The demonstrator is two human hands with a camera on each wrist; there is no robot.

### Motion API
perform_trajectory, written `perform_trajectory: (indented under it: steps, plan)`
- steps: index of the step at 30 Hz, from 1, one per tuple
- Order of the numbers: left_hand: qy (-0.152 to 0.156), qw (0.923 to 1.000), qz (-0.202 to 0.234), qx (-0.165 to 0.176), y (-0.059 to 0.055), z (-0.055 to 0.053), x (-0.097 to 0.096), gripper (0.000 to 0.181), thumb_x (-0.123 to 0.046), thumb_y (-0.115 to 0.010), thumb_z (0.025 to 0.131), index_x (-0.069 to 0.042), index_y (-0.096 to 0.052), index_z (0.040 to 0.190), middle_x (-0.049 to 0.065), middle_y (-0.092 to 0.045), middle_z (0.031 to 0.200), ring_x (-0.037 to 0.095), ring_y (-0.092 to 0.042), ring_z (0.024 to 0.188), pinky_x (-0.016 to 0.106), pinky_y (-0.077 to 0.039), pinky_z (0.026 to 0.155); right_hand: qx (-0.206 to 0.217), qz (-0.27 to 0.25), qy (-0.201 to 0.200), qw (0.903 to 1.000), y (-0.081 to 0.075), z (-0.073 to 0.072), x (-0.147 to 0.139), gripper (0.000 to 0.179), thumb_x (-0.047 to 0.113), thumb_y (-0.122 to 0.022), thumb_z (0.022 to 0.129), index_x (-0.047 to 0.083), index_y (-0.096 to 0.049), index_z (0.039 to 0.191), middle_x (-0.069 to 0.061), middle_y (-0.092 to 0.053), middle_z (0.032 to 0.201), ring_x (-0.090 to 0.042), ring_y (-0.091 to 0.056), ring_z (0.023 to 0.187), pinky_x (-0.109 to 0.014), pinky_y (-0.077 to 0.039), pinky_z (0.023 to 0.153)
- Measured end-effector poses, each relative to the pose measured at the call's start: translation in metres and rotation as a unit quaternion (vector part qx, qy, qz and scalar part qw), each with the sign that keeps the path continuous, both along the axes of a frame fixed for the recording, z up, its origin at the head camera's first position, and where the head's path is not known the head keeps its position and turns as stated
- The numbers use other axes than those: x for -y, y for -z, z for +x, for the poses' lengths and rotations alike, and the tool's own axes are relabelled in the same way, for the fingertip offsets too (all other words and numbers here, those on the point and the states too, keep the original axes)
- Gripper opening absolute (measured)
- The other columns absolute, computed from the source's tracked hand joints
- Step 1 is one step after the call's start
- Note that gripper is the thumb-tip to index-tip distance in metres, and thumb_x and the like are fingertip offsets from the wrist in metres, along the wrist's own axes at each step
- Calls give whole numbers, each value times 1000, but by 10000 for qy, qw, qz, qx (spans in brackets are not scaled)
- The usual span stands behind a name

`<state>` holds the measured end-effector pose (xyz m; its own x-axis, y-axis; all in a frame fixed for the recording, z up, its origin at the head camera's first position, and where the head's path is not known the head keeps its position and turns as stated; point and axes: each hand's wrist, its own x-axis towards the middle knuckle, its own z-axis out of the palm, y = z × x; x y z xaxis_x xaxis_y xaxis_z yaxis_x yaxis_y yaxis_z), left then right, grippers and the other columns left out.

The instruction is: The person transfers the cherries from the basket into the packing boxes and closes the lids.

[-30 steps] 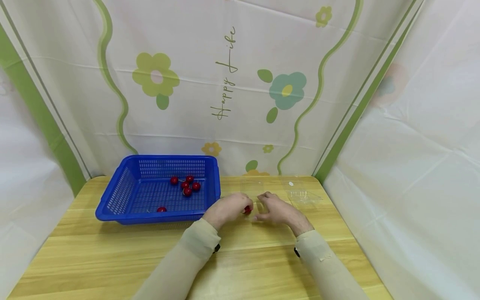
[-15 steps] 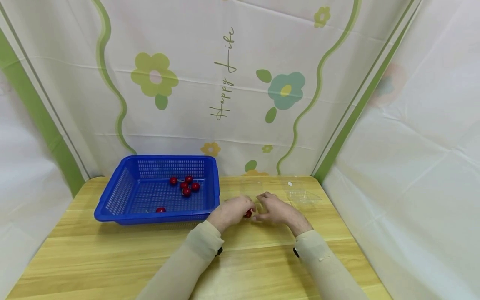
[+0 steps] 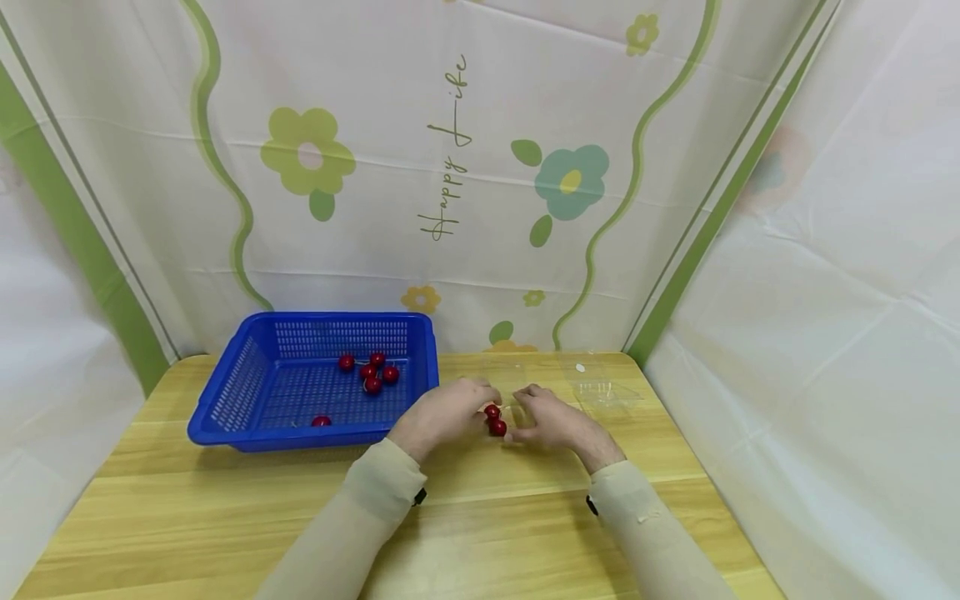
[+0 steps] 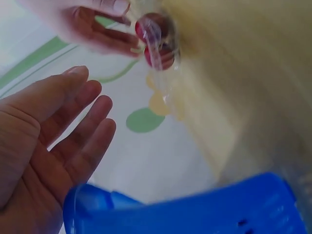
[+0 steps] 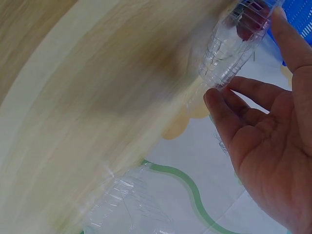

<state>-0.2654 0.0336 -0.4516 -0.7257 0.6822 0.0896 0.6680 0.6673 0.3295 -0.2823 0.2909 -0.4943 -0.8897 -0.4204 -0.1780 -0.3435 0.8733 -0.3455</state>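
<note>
Two red cherries (image 3: 497, 427) lie in a clear plastic box (image 5: 226, 56) on the table, its outline faint in the head view. My left hand (image 3: 444, 417) is just left of the box. In the left wrist view the fingers of that left hand (image 4: 58, 131) are loosely bent, hold nothing and stand apart from the cherries (image 4: 161, 56). At the box's right side my right hand (image 3: 555, 419) grips it, thumb at the near end and fingers at the far end. In the right wrist view this hand (image 5: 265, 122) spans the box wall.
A blue plastic basket (image 3: 258, 435) at the left holds several more cherries (image 3: 372, 385). At the back right of the wooden table (image 3: 480, 533) lies another clear plastic container (image 3: 600, 390). A printed curtain (image 3: 375, 250) hangs behind the table.
My left hand has let go of a cherry in the box and drawn back left, so two cherries now show. My right hand has stayed in place.
</note>
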Motion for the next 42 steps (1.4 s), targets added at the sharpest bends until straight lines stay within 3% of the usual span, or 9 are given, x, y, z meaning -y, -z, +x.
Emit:
perform_trajectory:
  steps: [7,16,21,28,42]
  plan:
    - [-135,9998,101,-118,-9,-3,23,31,-9,-83,110,-9,-81,142,11,-82,146,31,-81,135,46,-68,117,72,6,67,10000,0,0,0,92,50,-88,106,-4,-53,172,-27,-53,177,-49,-55,163,-66,-53,133]
    - [-403,9984,121,-374,-17,1,52,29,-13,-84,110,-9,-81,139,11,-83,142,29,-83,124,45,-71,108,125,24,81,9999,2,-1,0,93,51,-88,106,-3,-52,173,-26,-51,179,-49,-52,166,-65,-51,134]
    - [-551,9975,158,-414,-17,1,69,25,-12,-83,111,-9,-82,136,11,-83,135,26,-83,113,41,-73,100,108,7,67,9999,1,0,0,93,51,-87,107,-3,-51,173,-26,-51,179,-49,-51,166,-65,-50,136]
    - [-675,9971,72,-339,-16,2,93,28,-15,-82,112,-8,-81,139,12,-82,139,30,-82,125,45,-71,111,94,-11,65,9999,1,1,0,93,51,-87,107,-4,-51,173,-26,-51,179,-48,-51,167,-65,-50,136]
    - [-806,9964,102,-244,-11,0,140,29,-15,-81,113,-6,-80,140,16,-82,140,34,-83,123,50,-72,106,176,-11,131,9998,-1,1,1,94,51,-87,107,-3,-50,174,-27,-49,181,-48,-49,168,-65,-48,138]
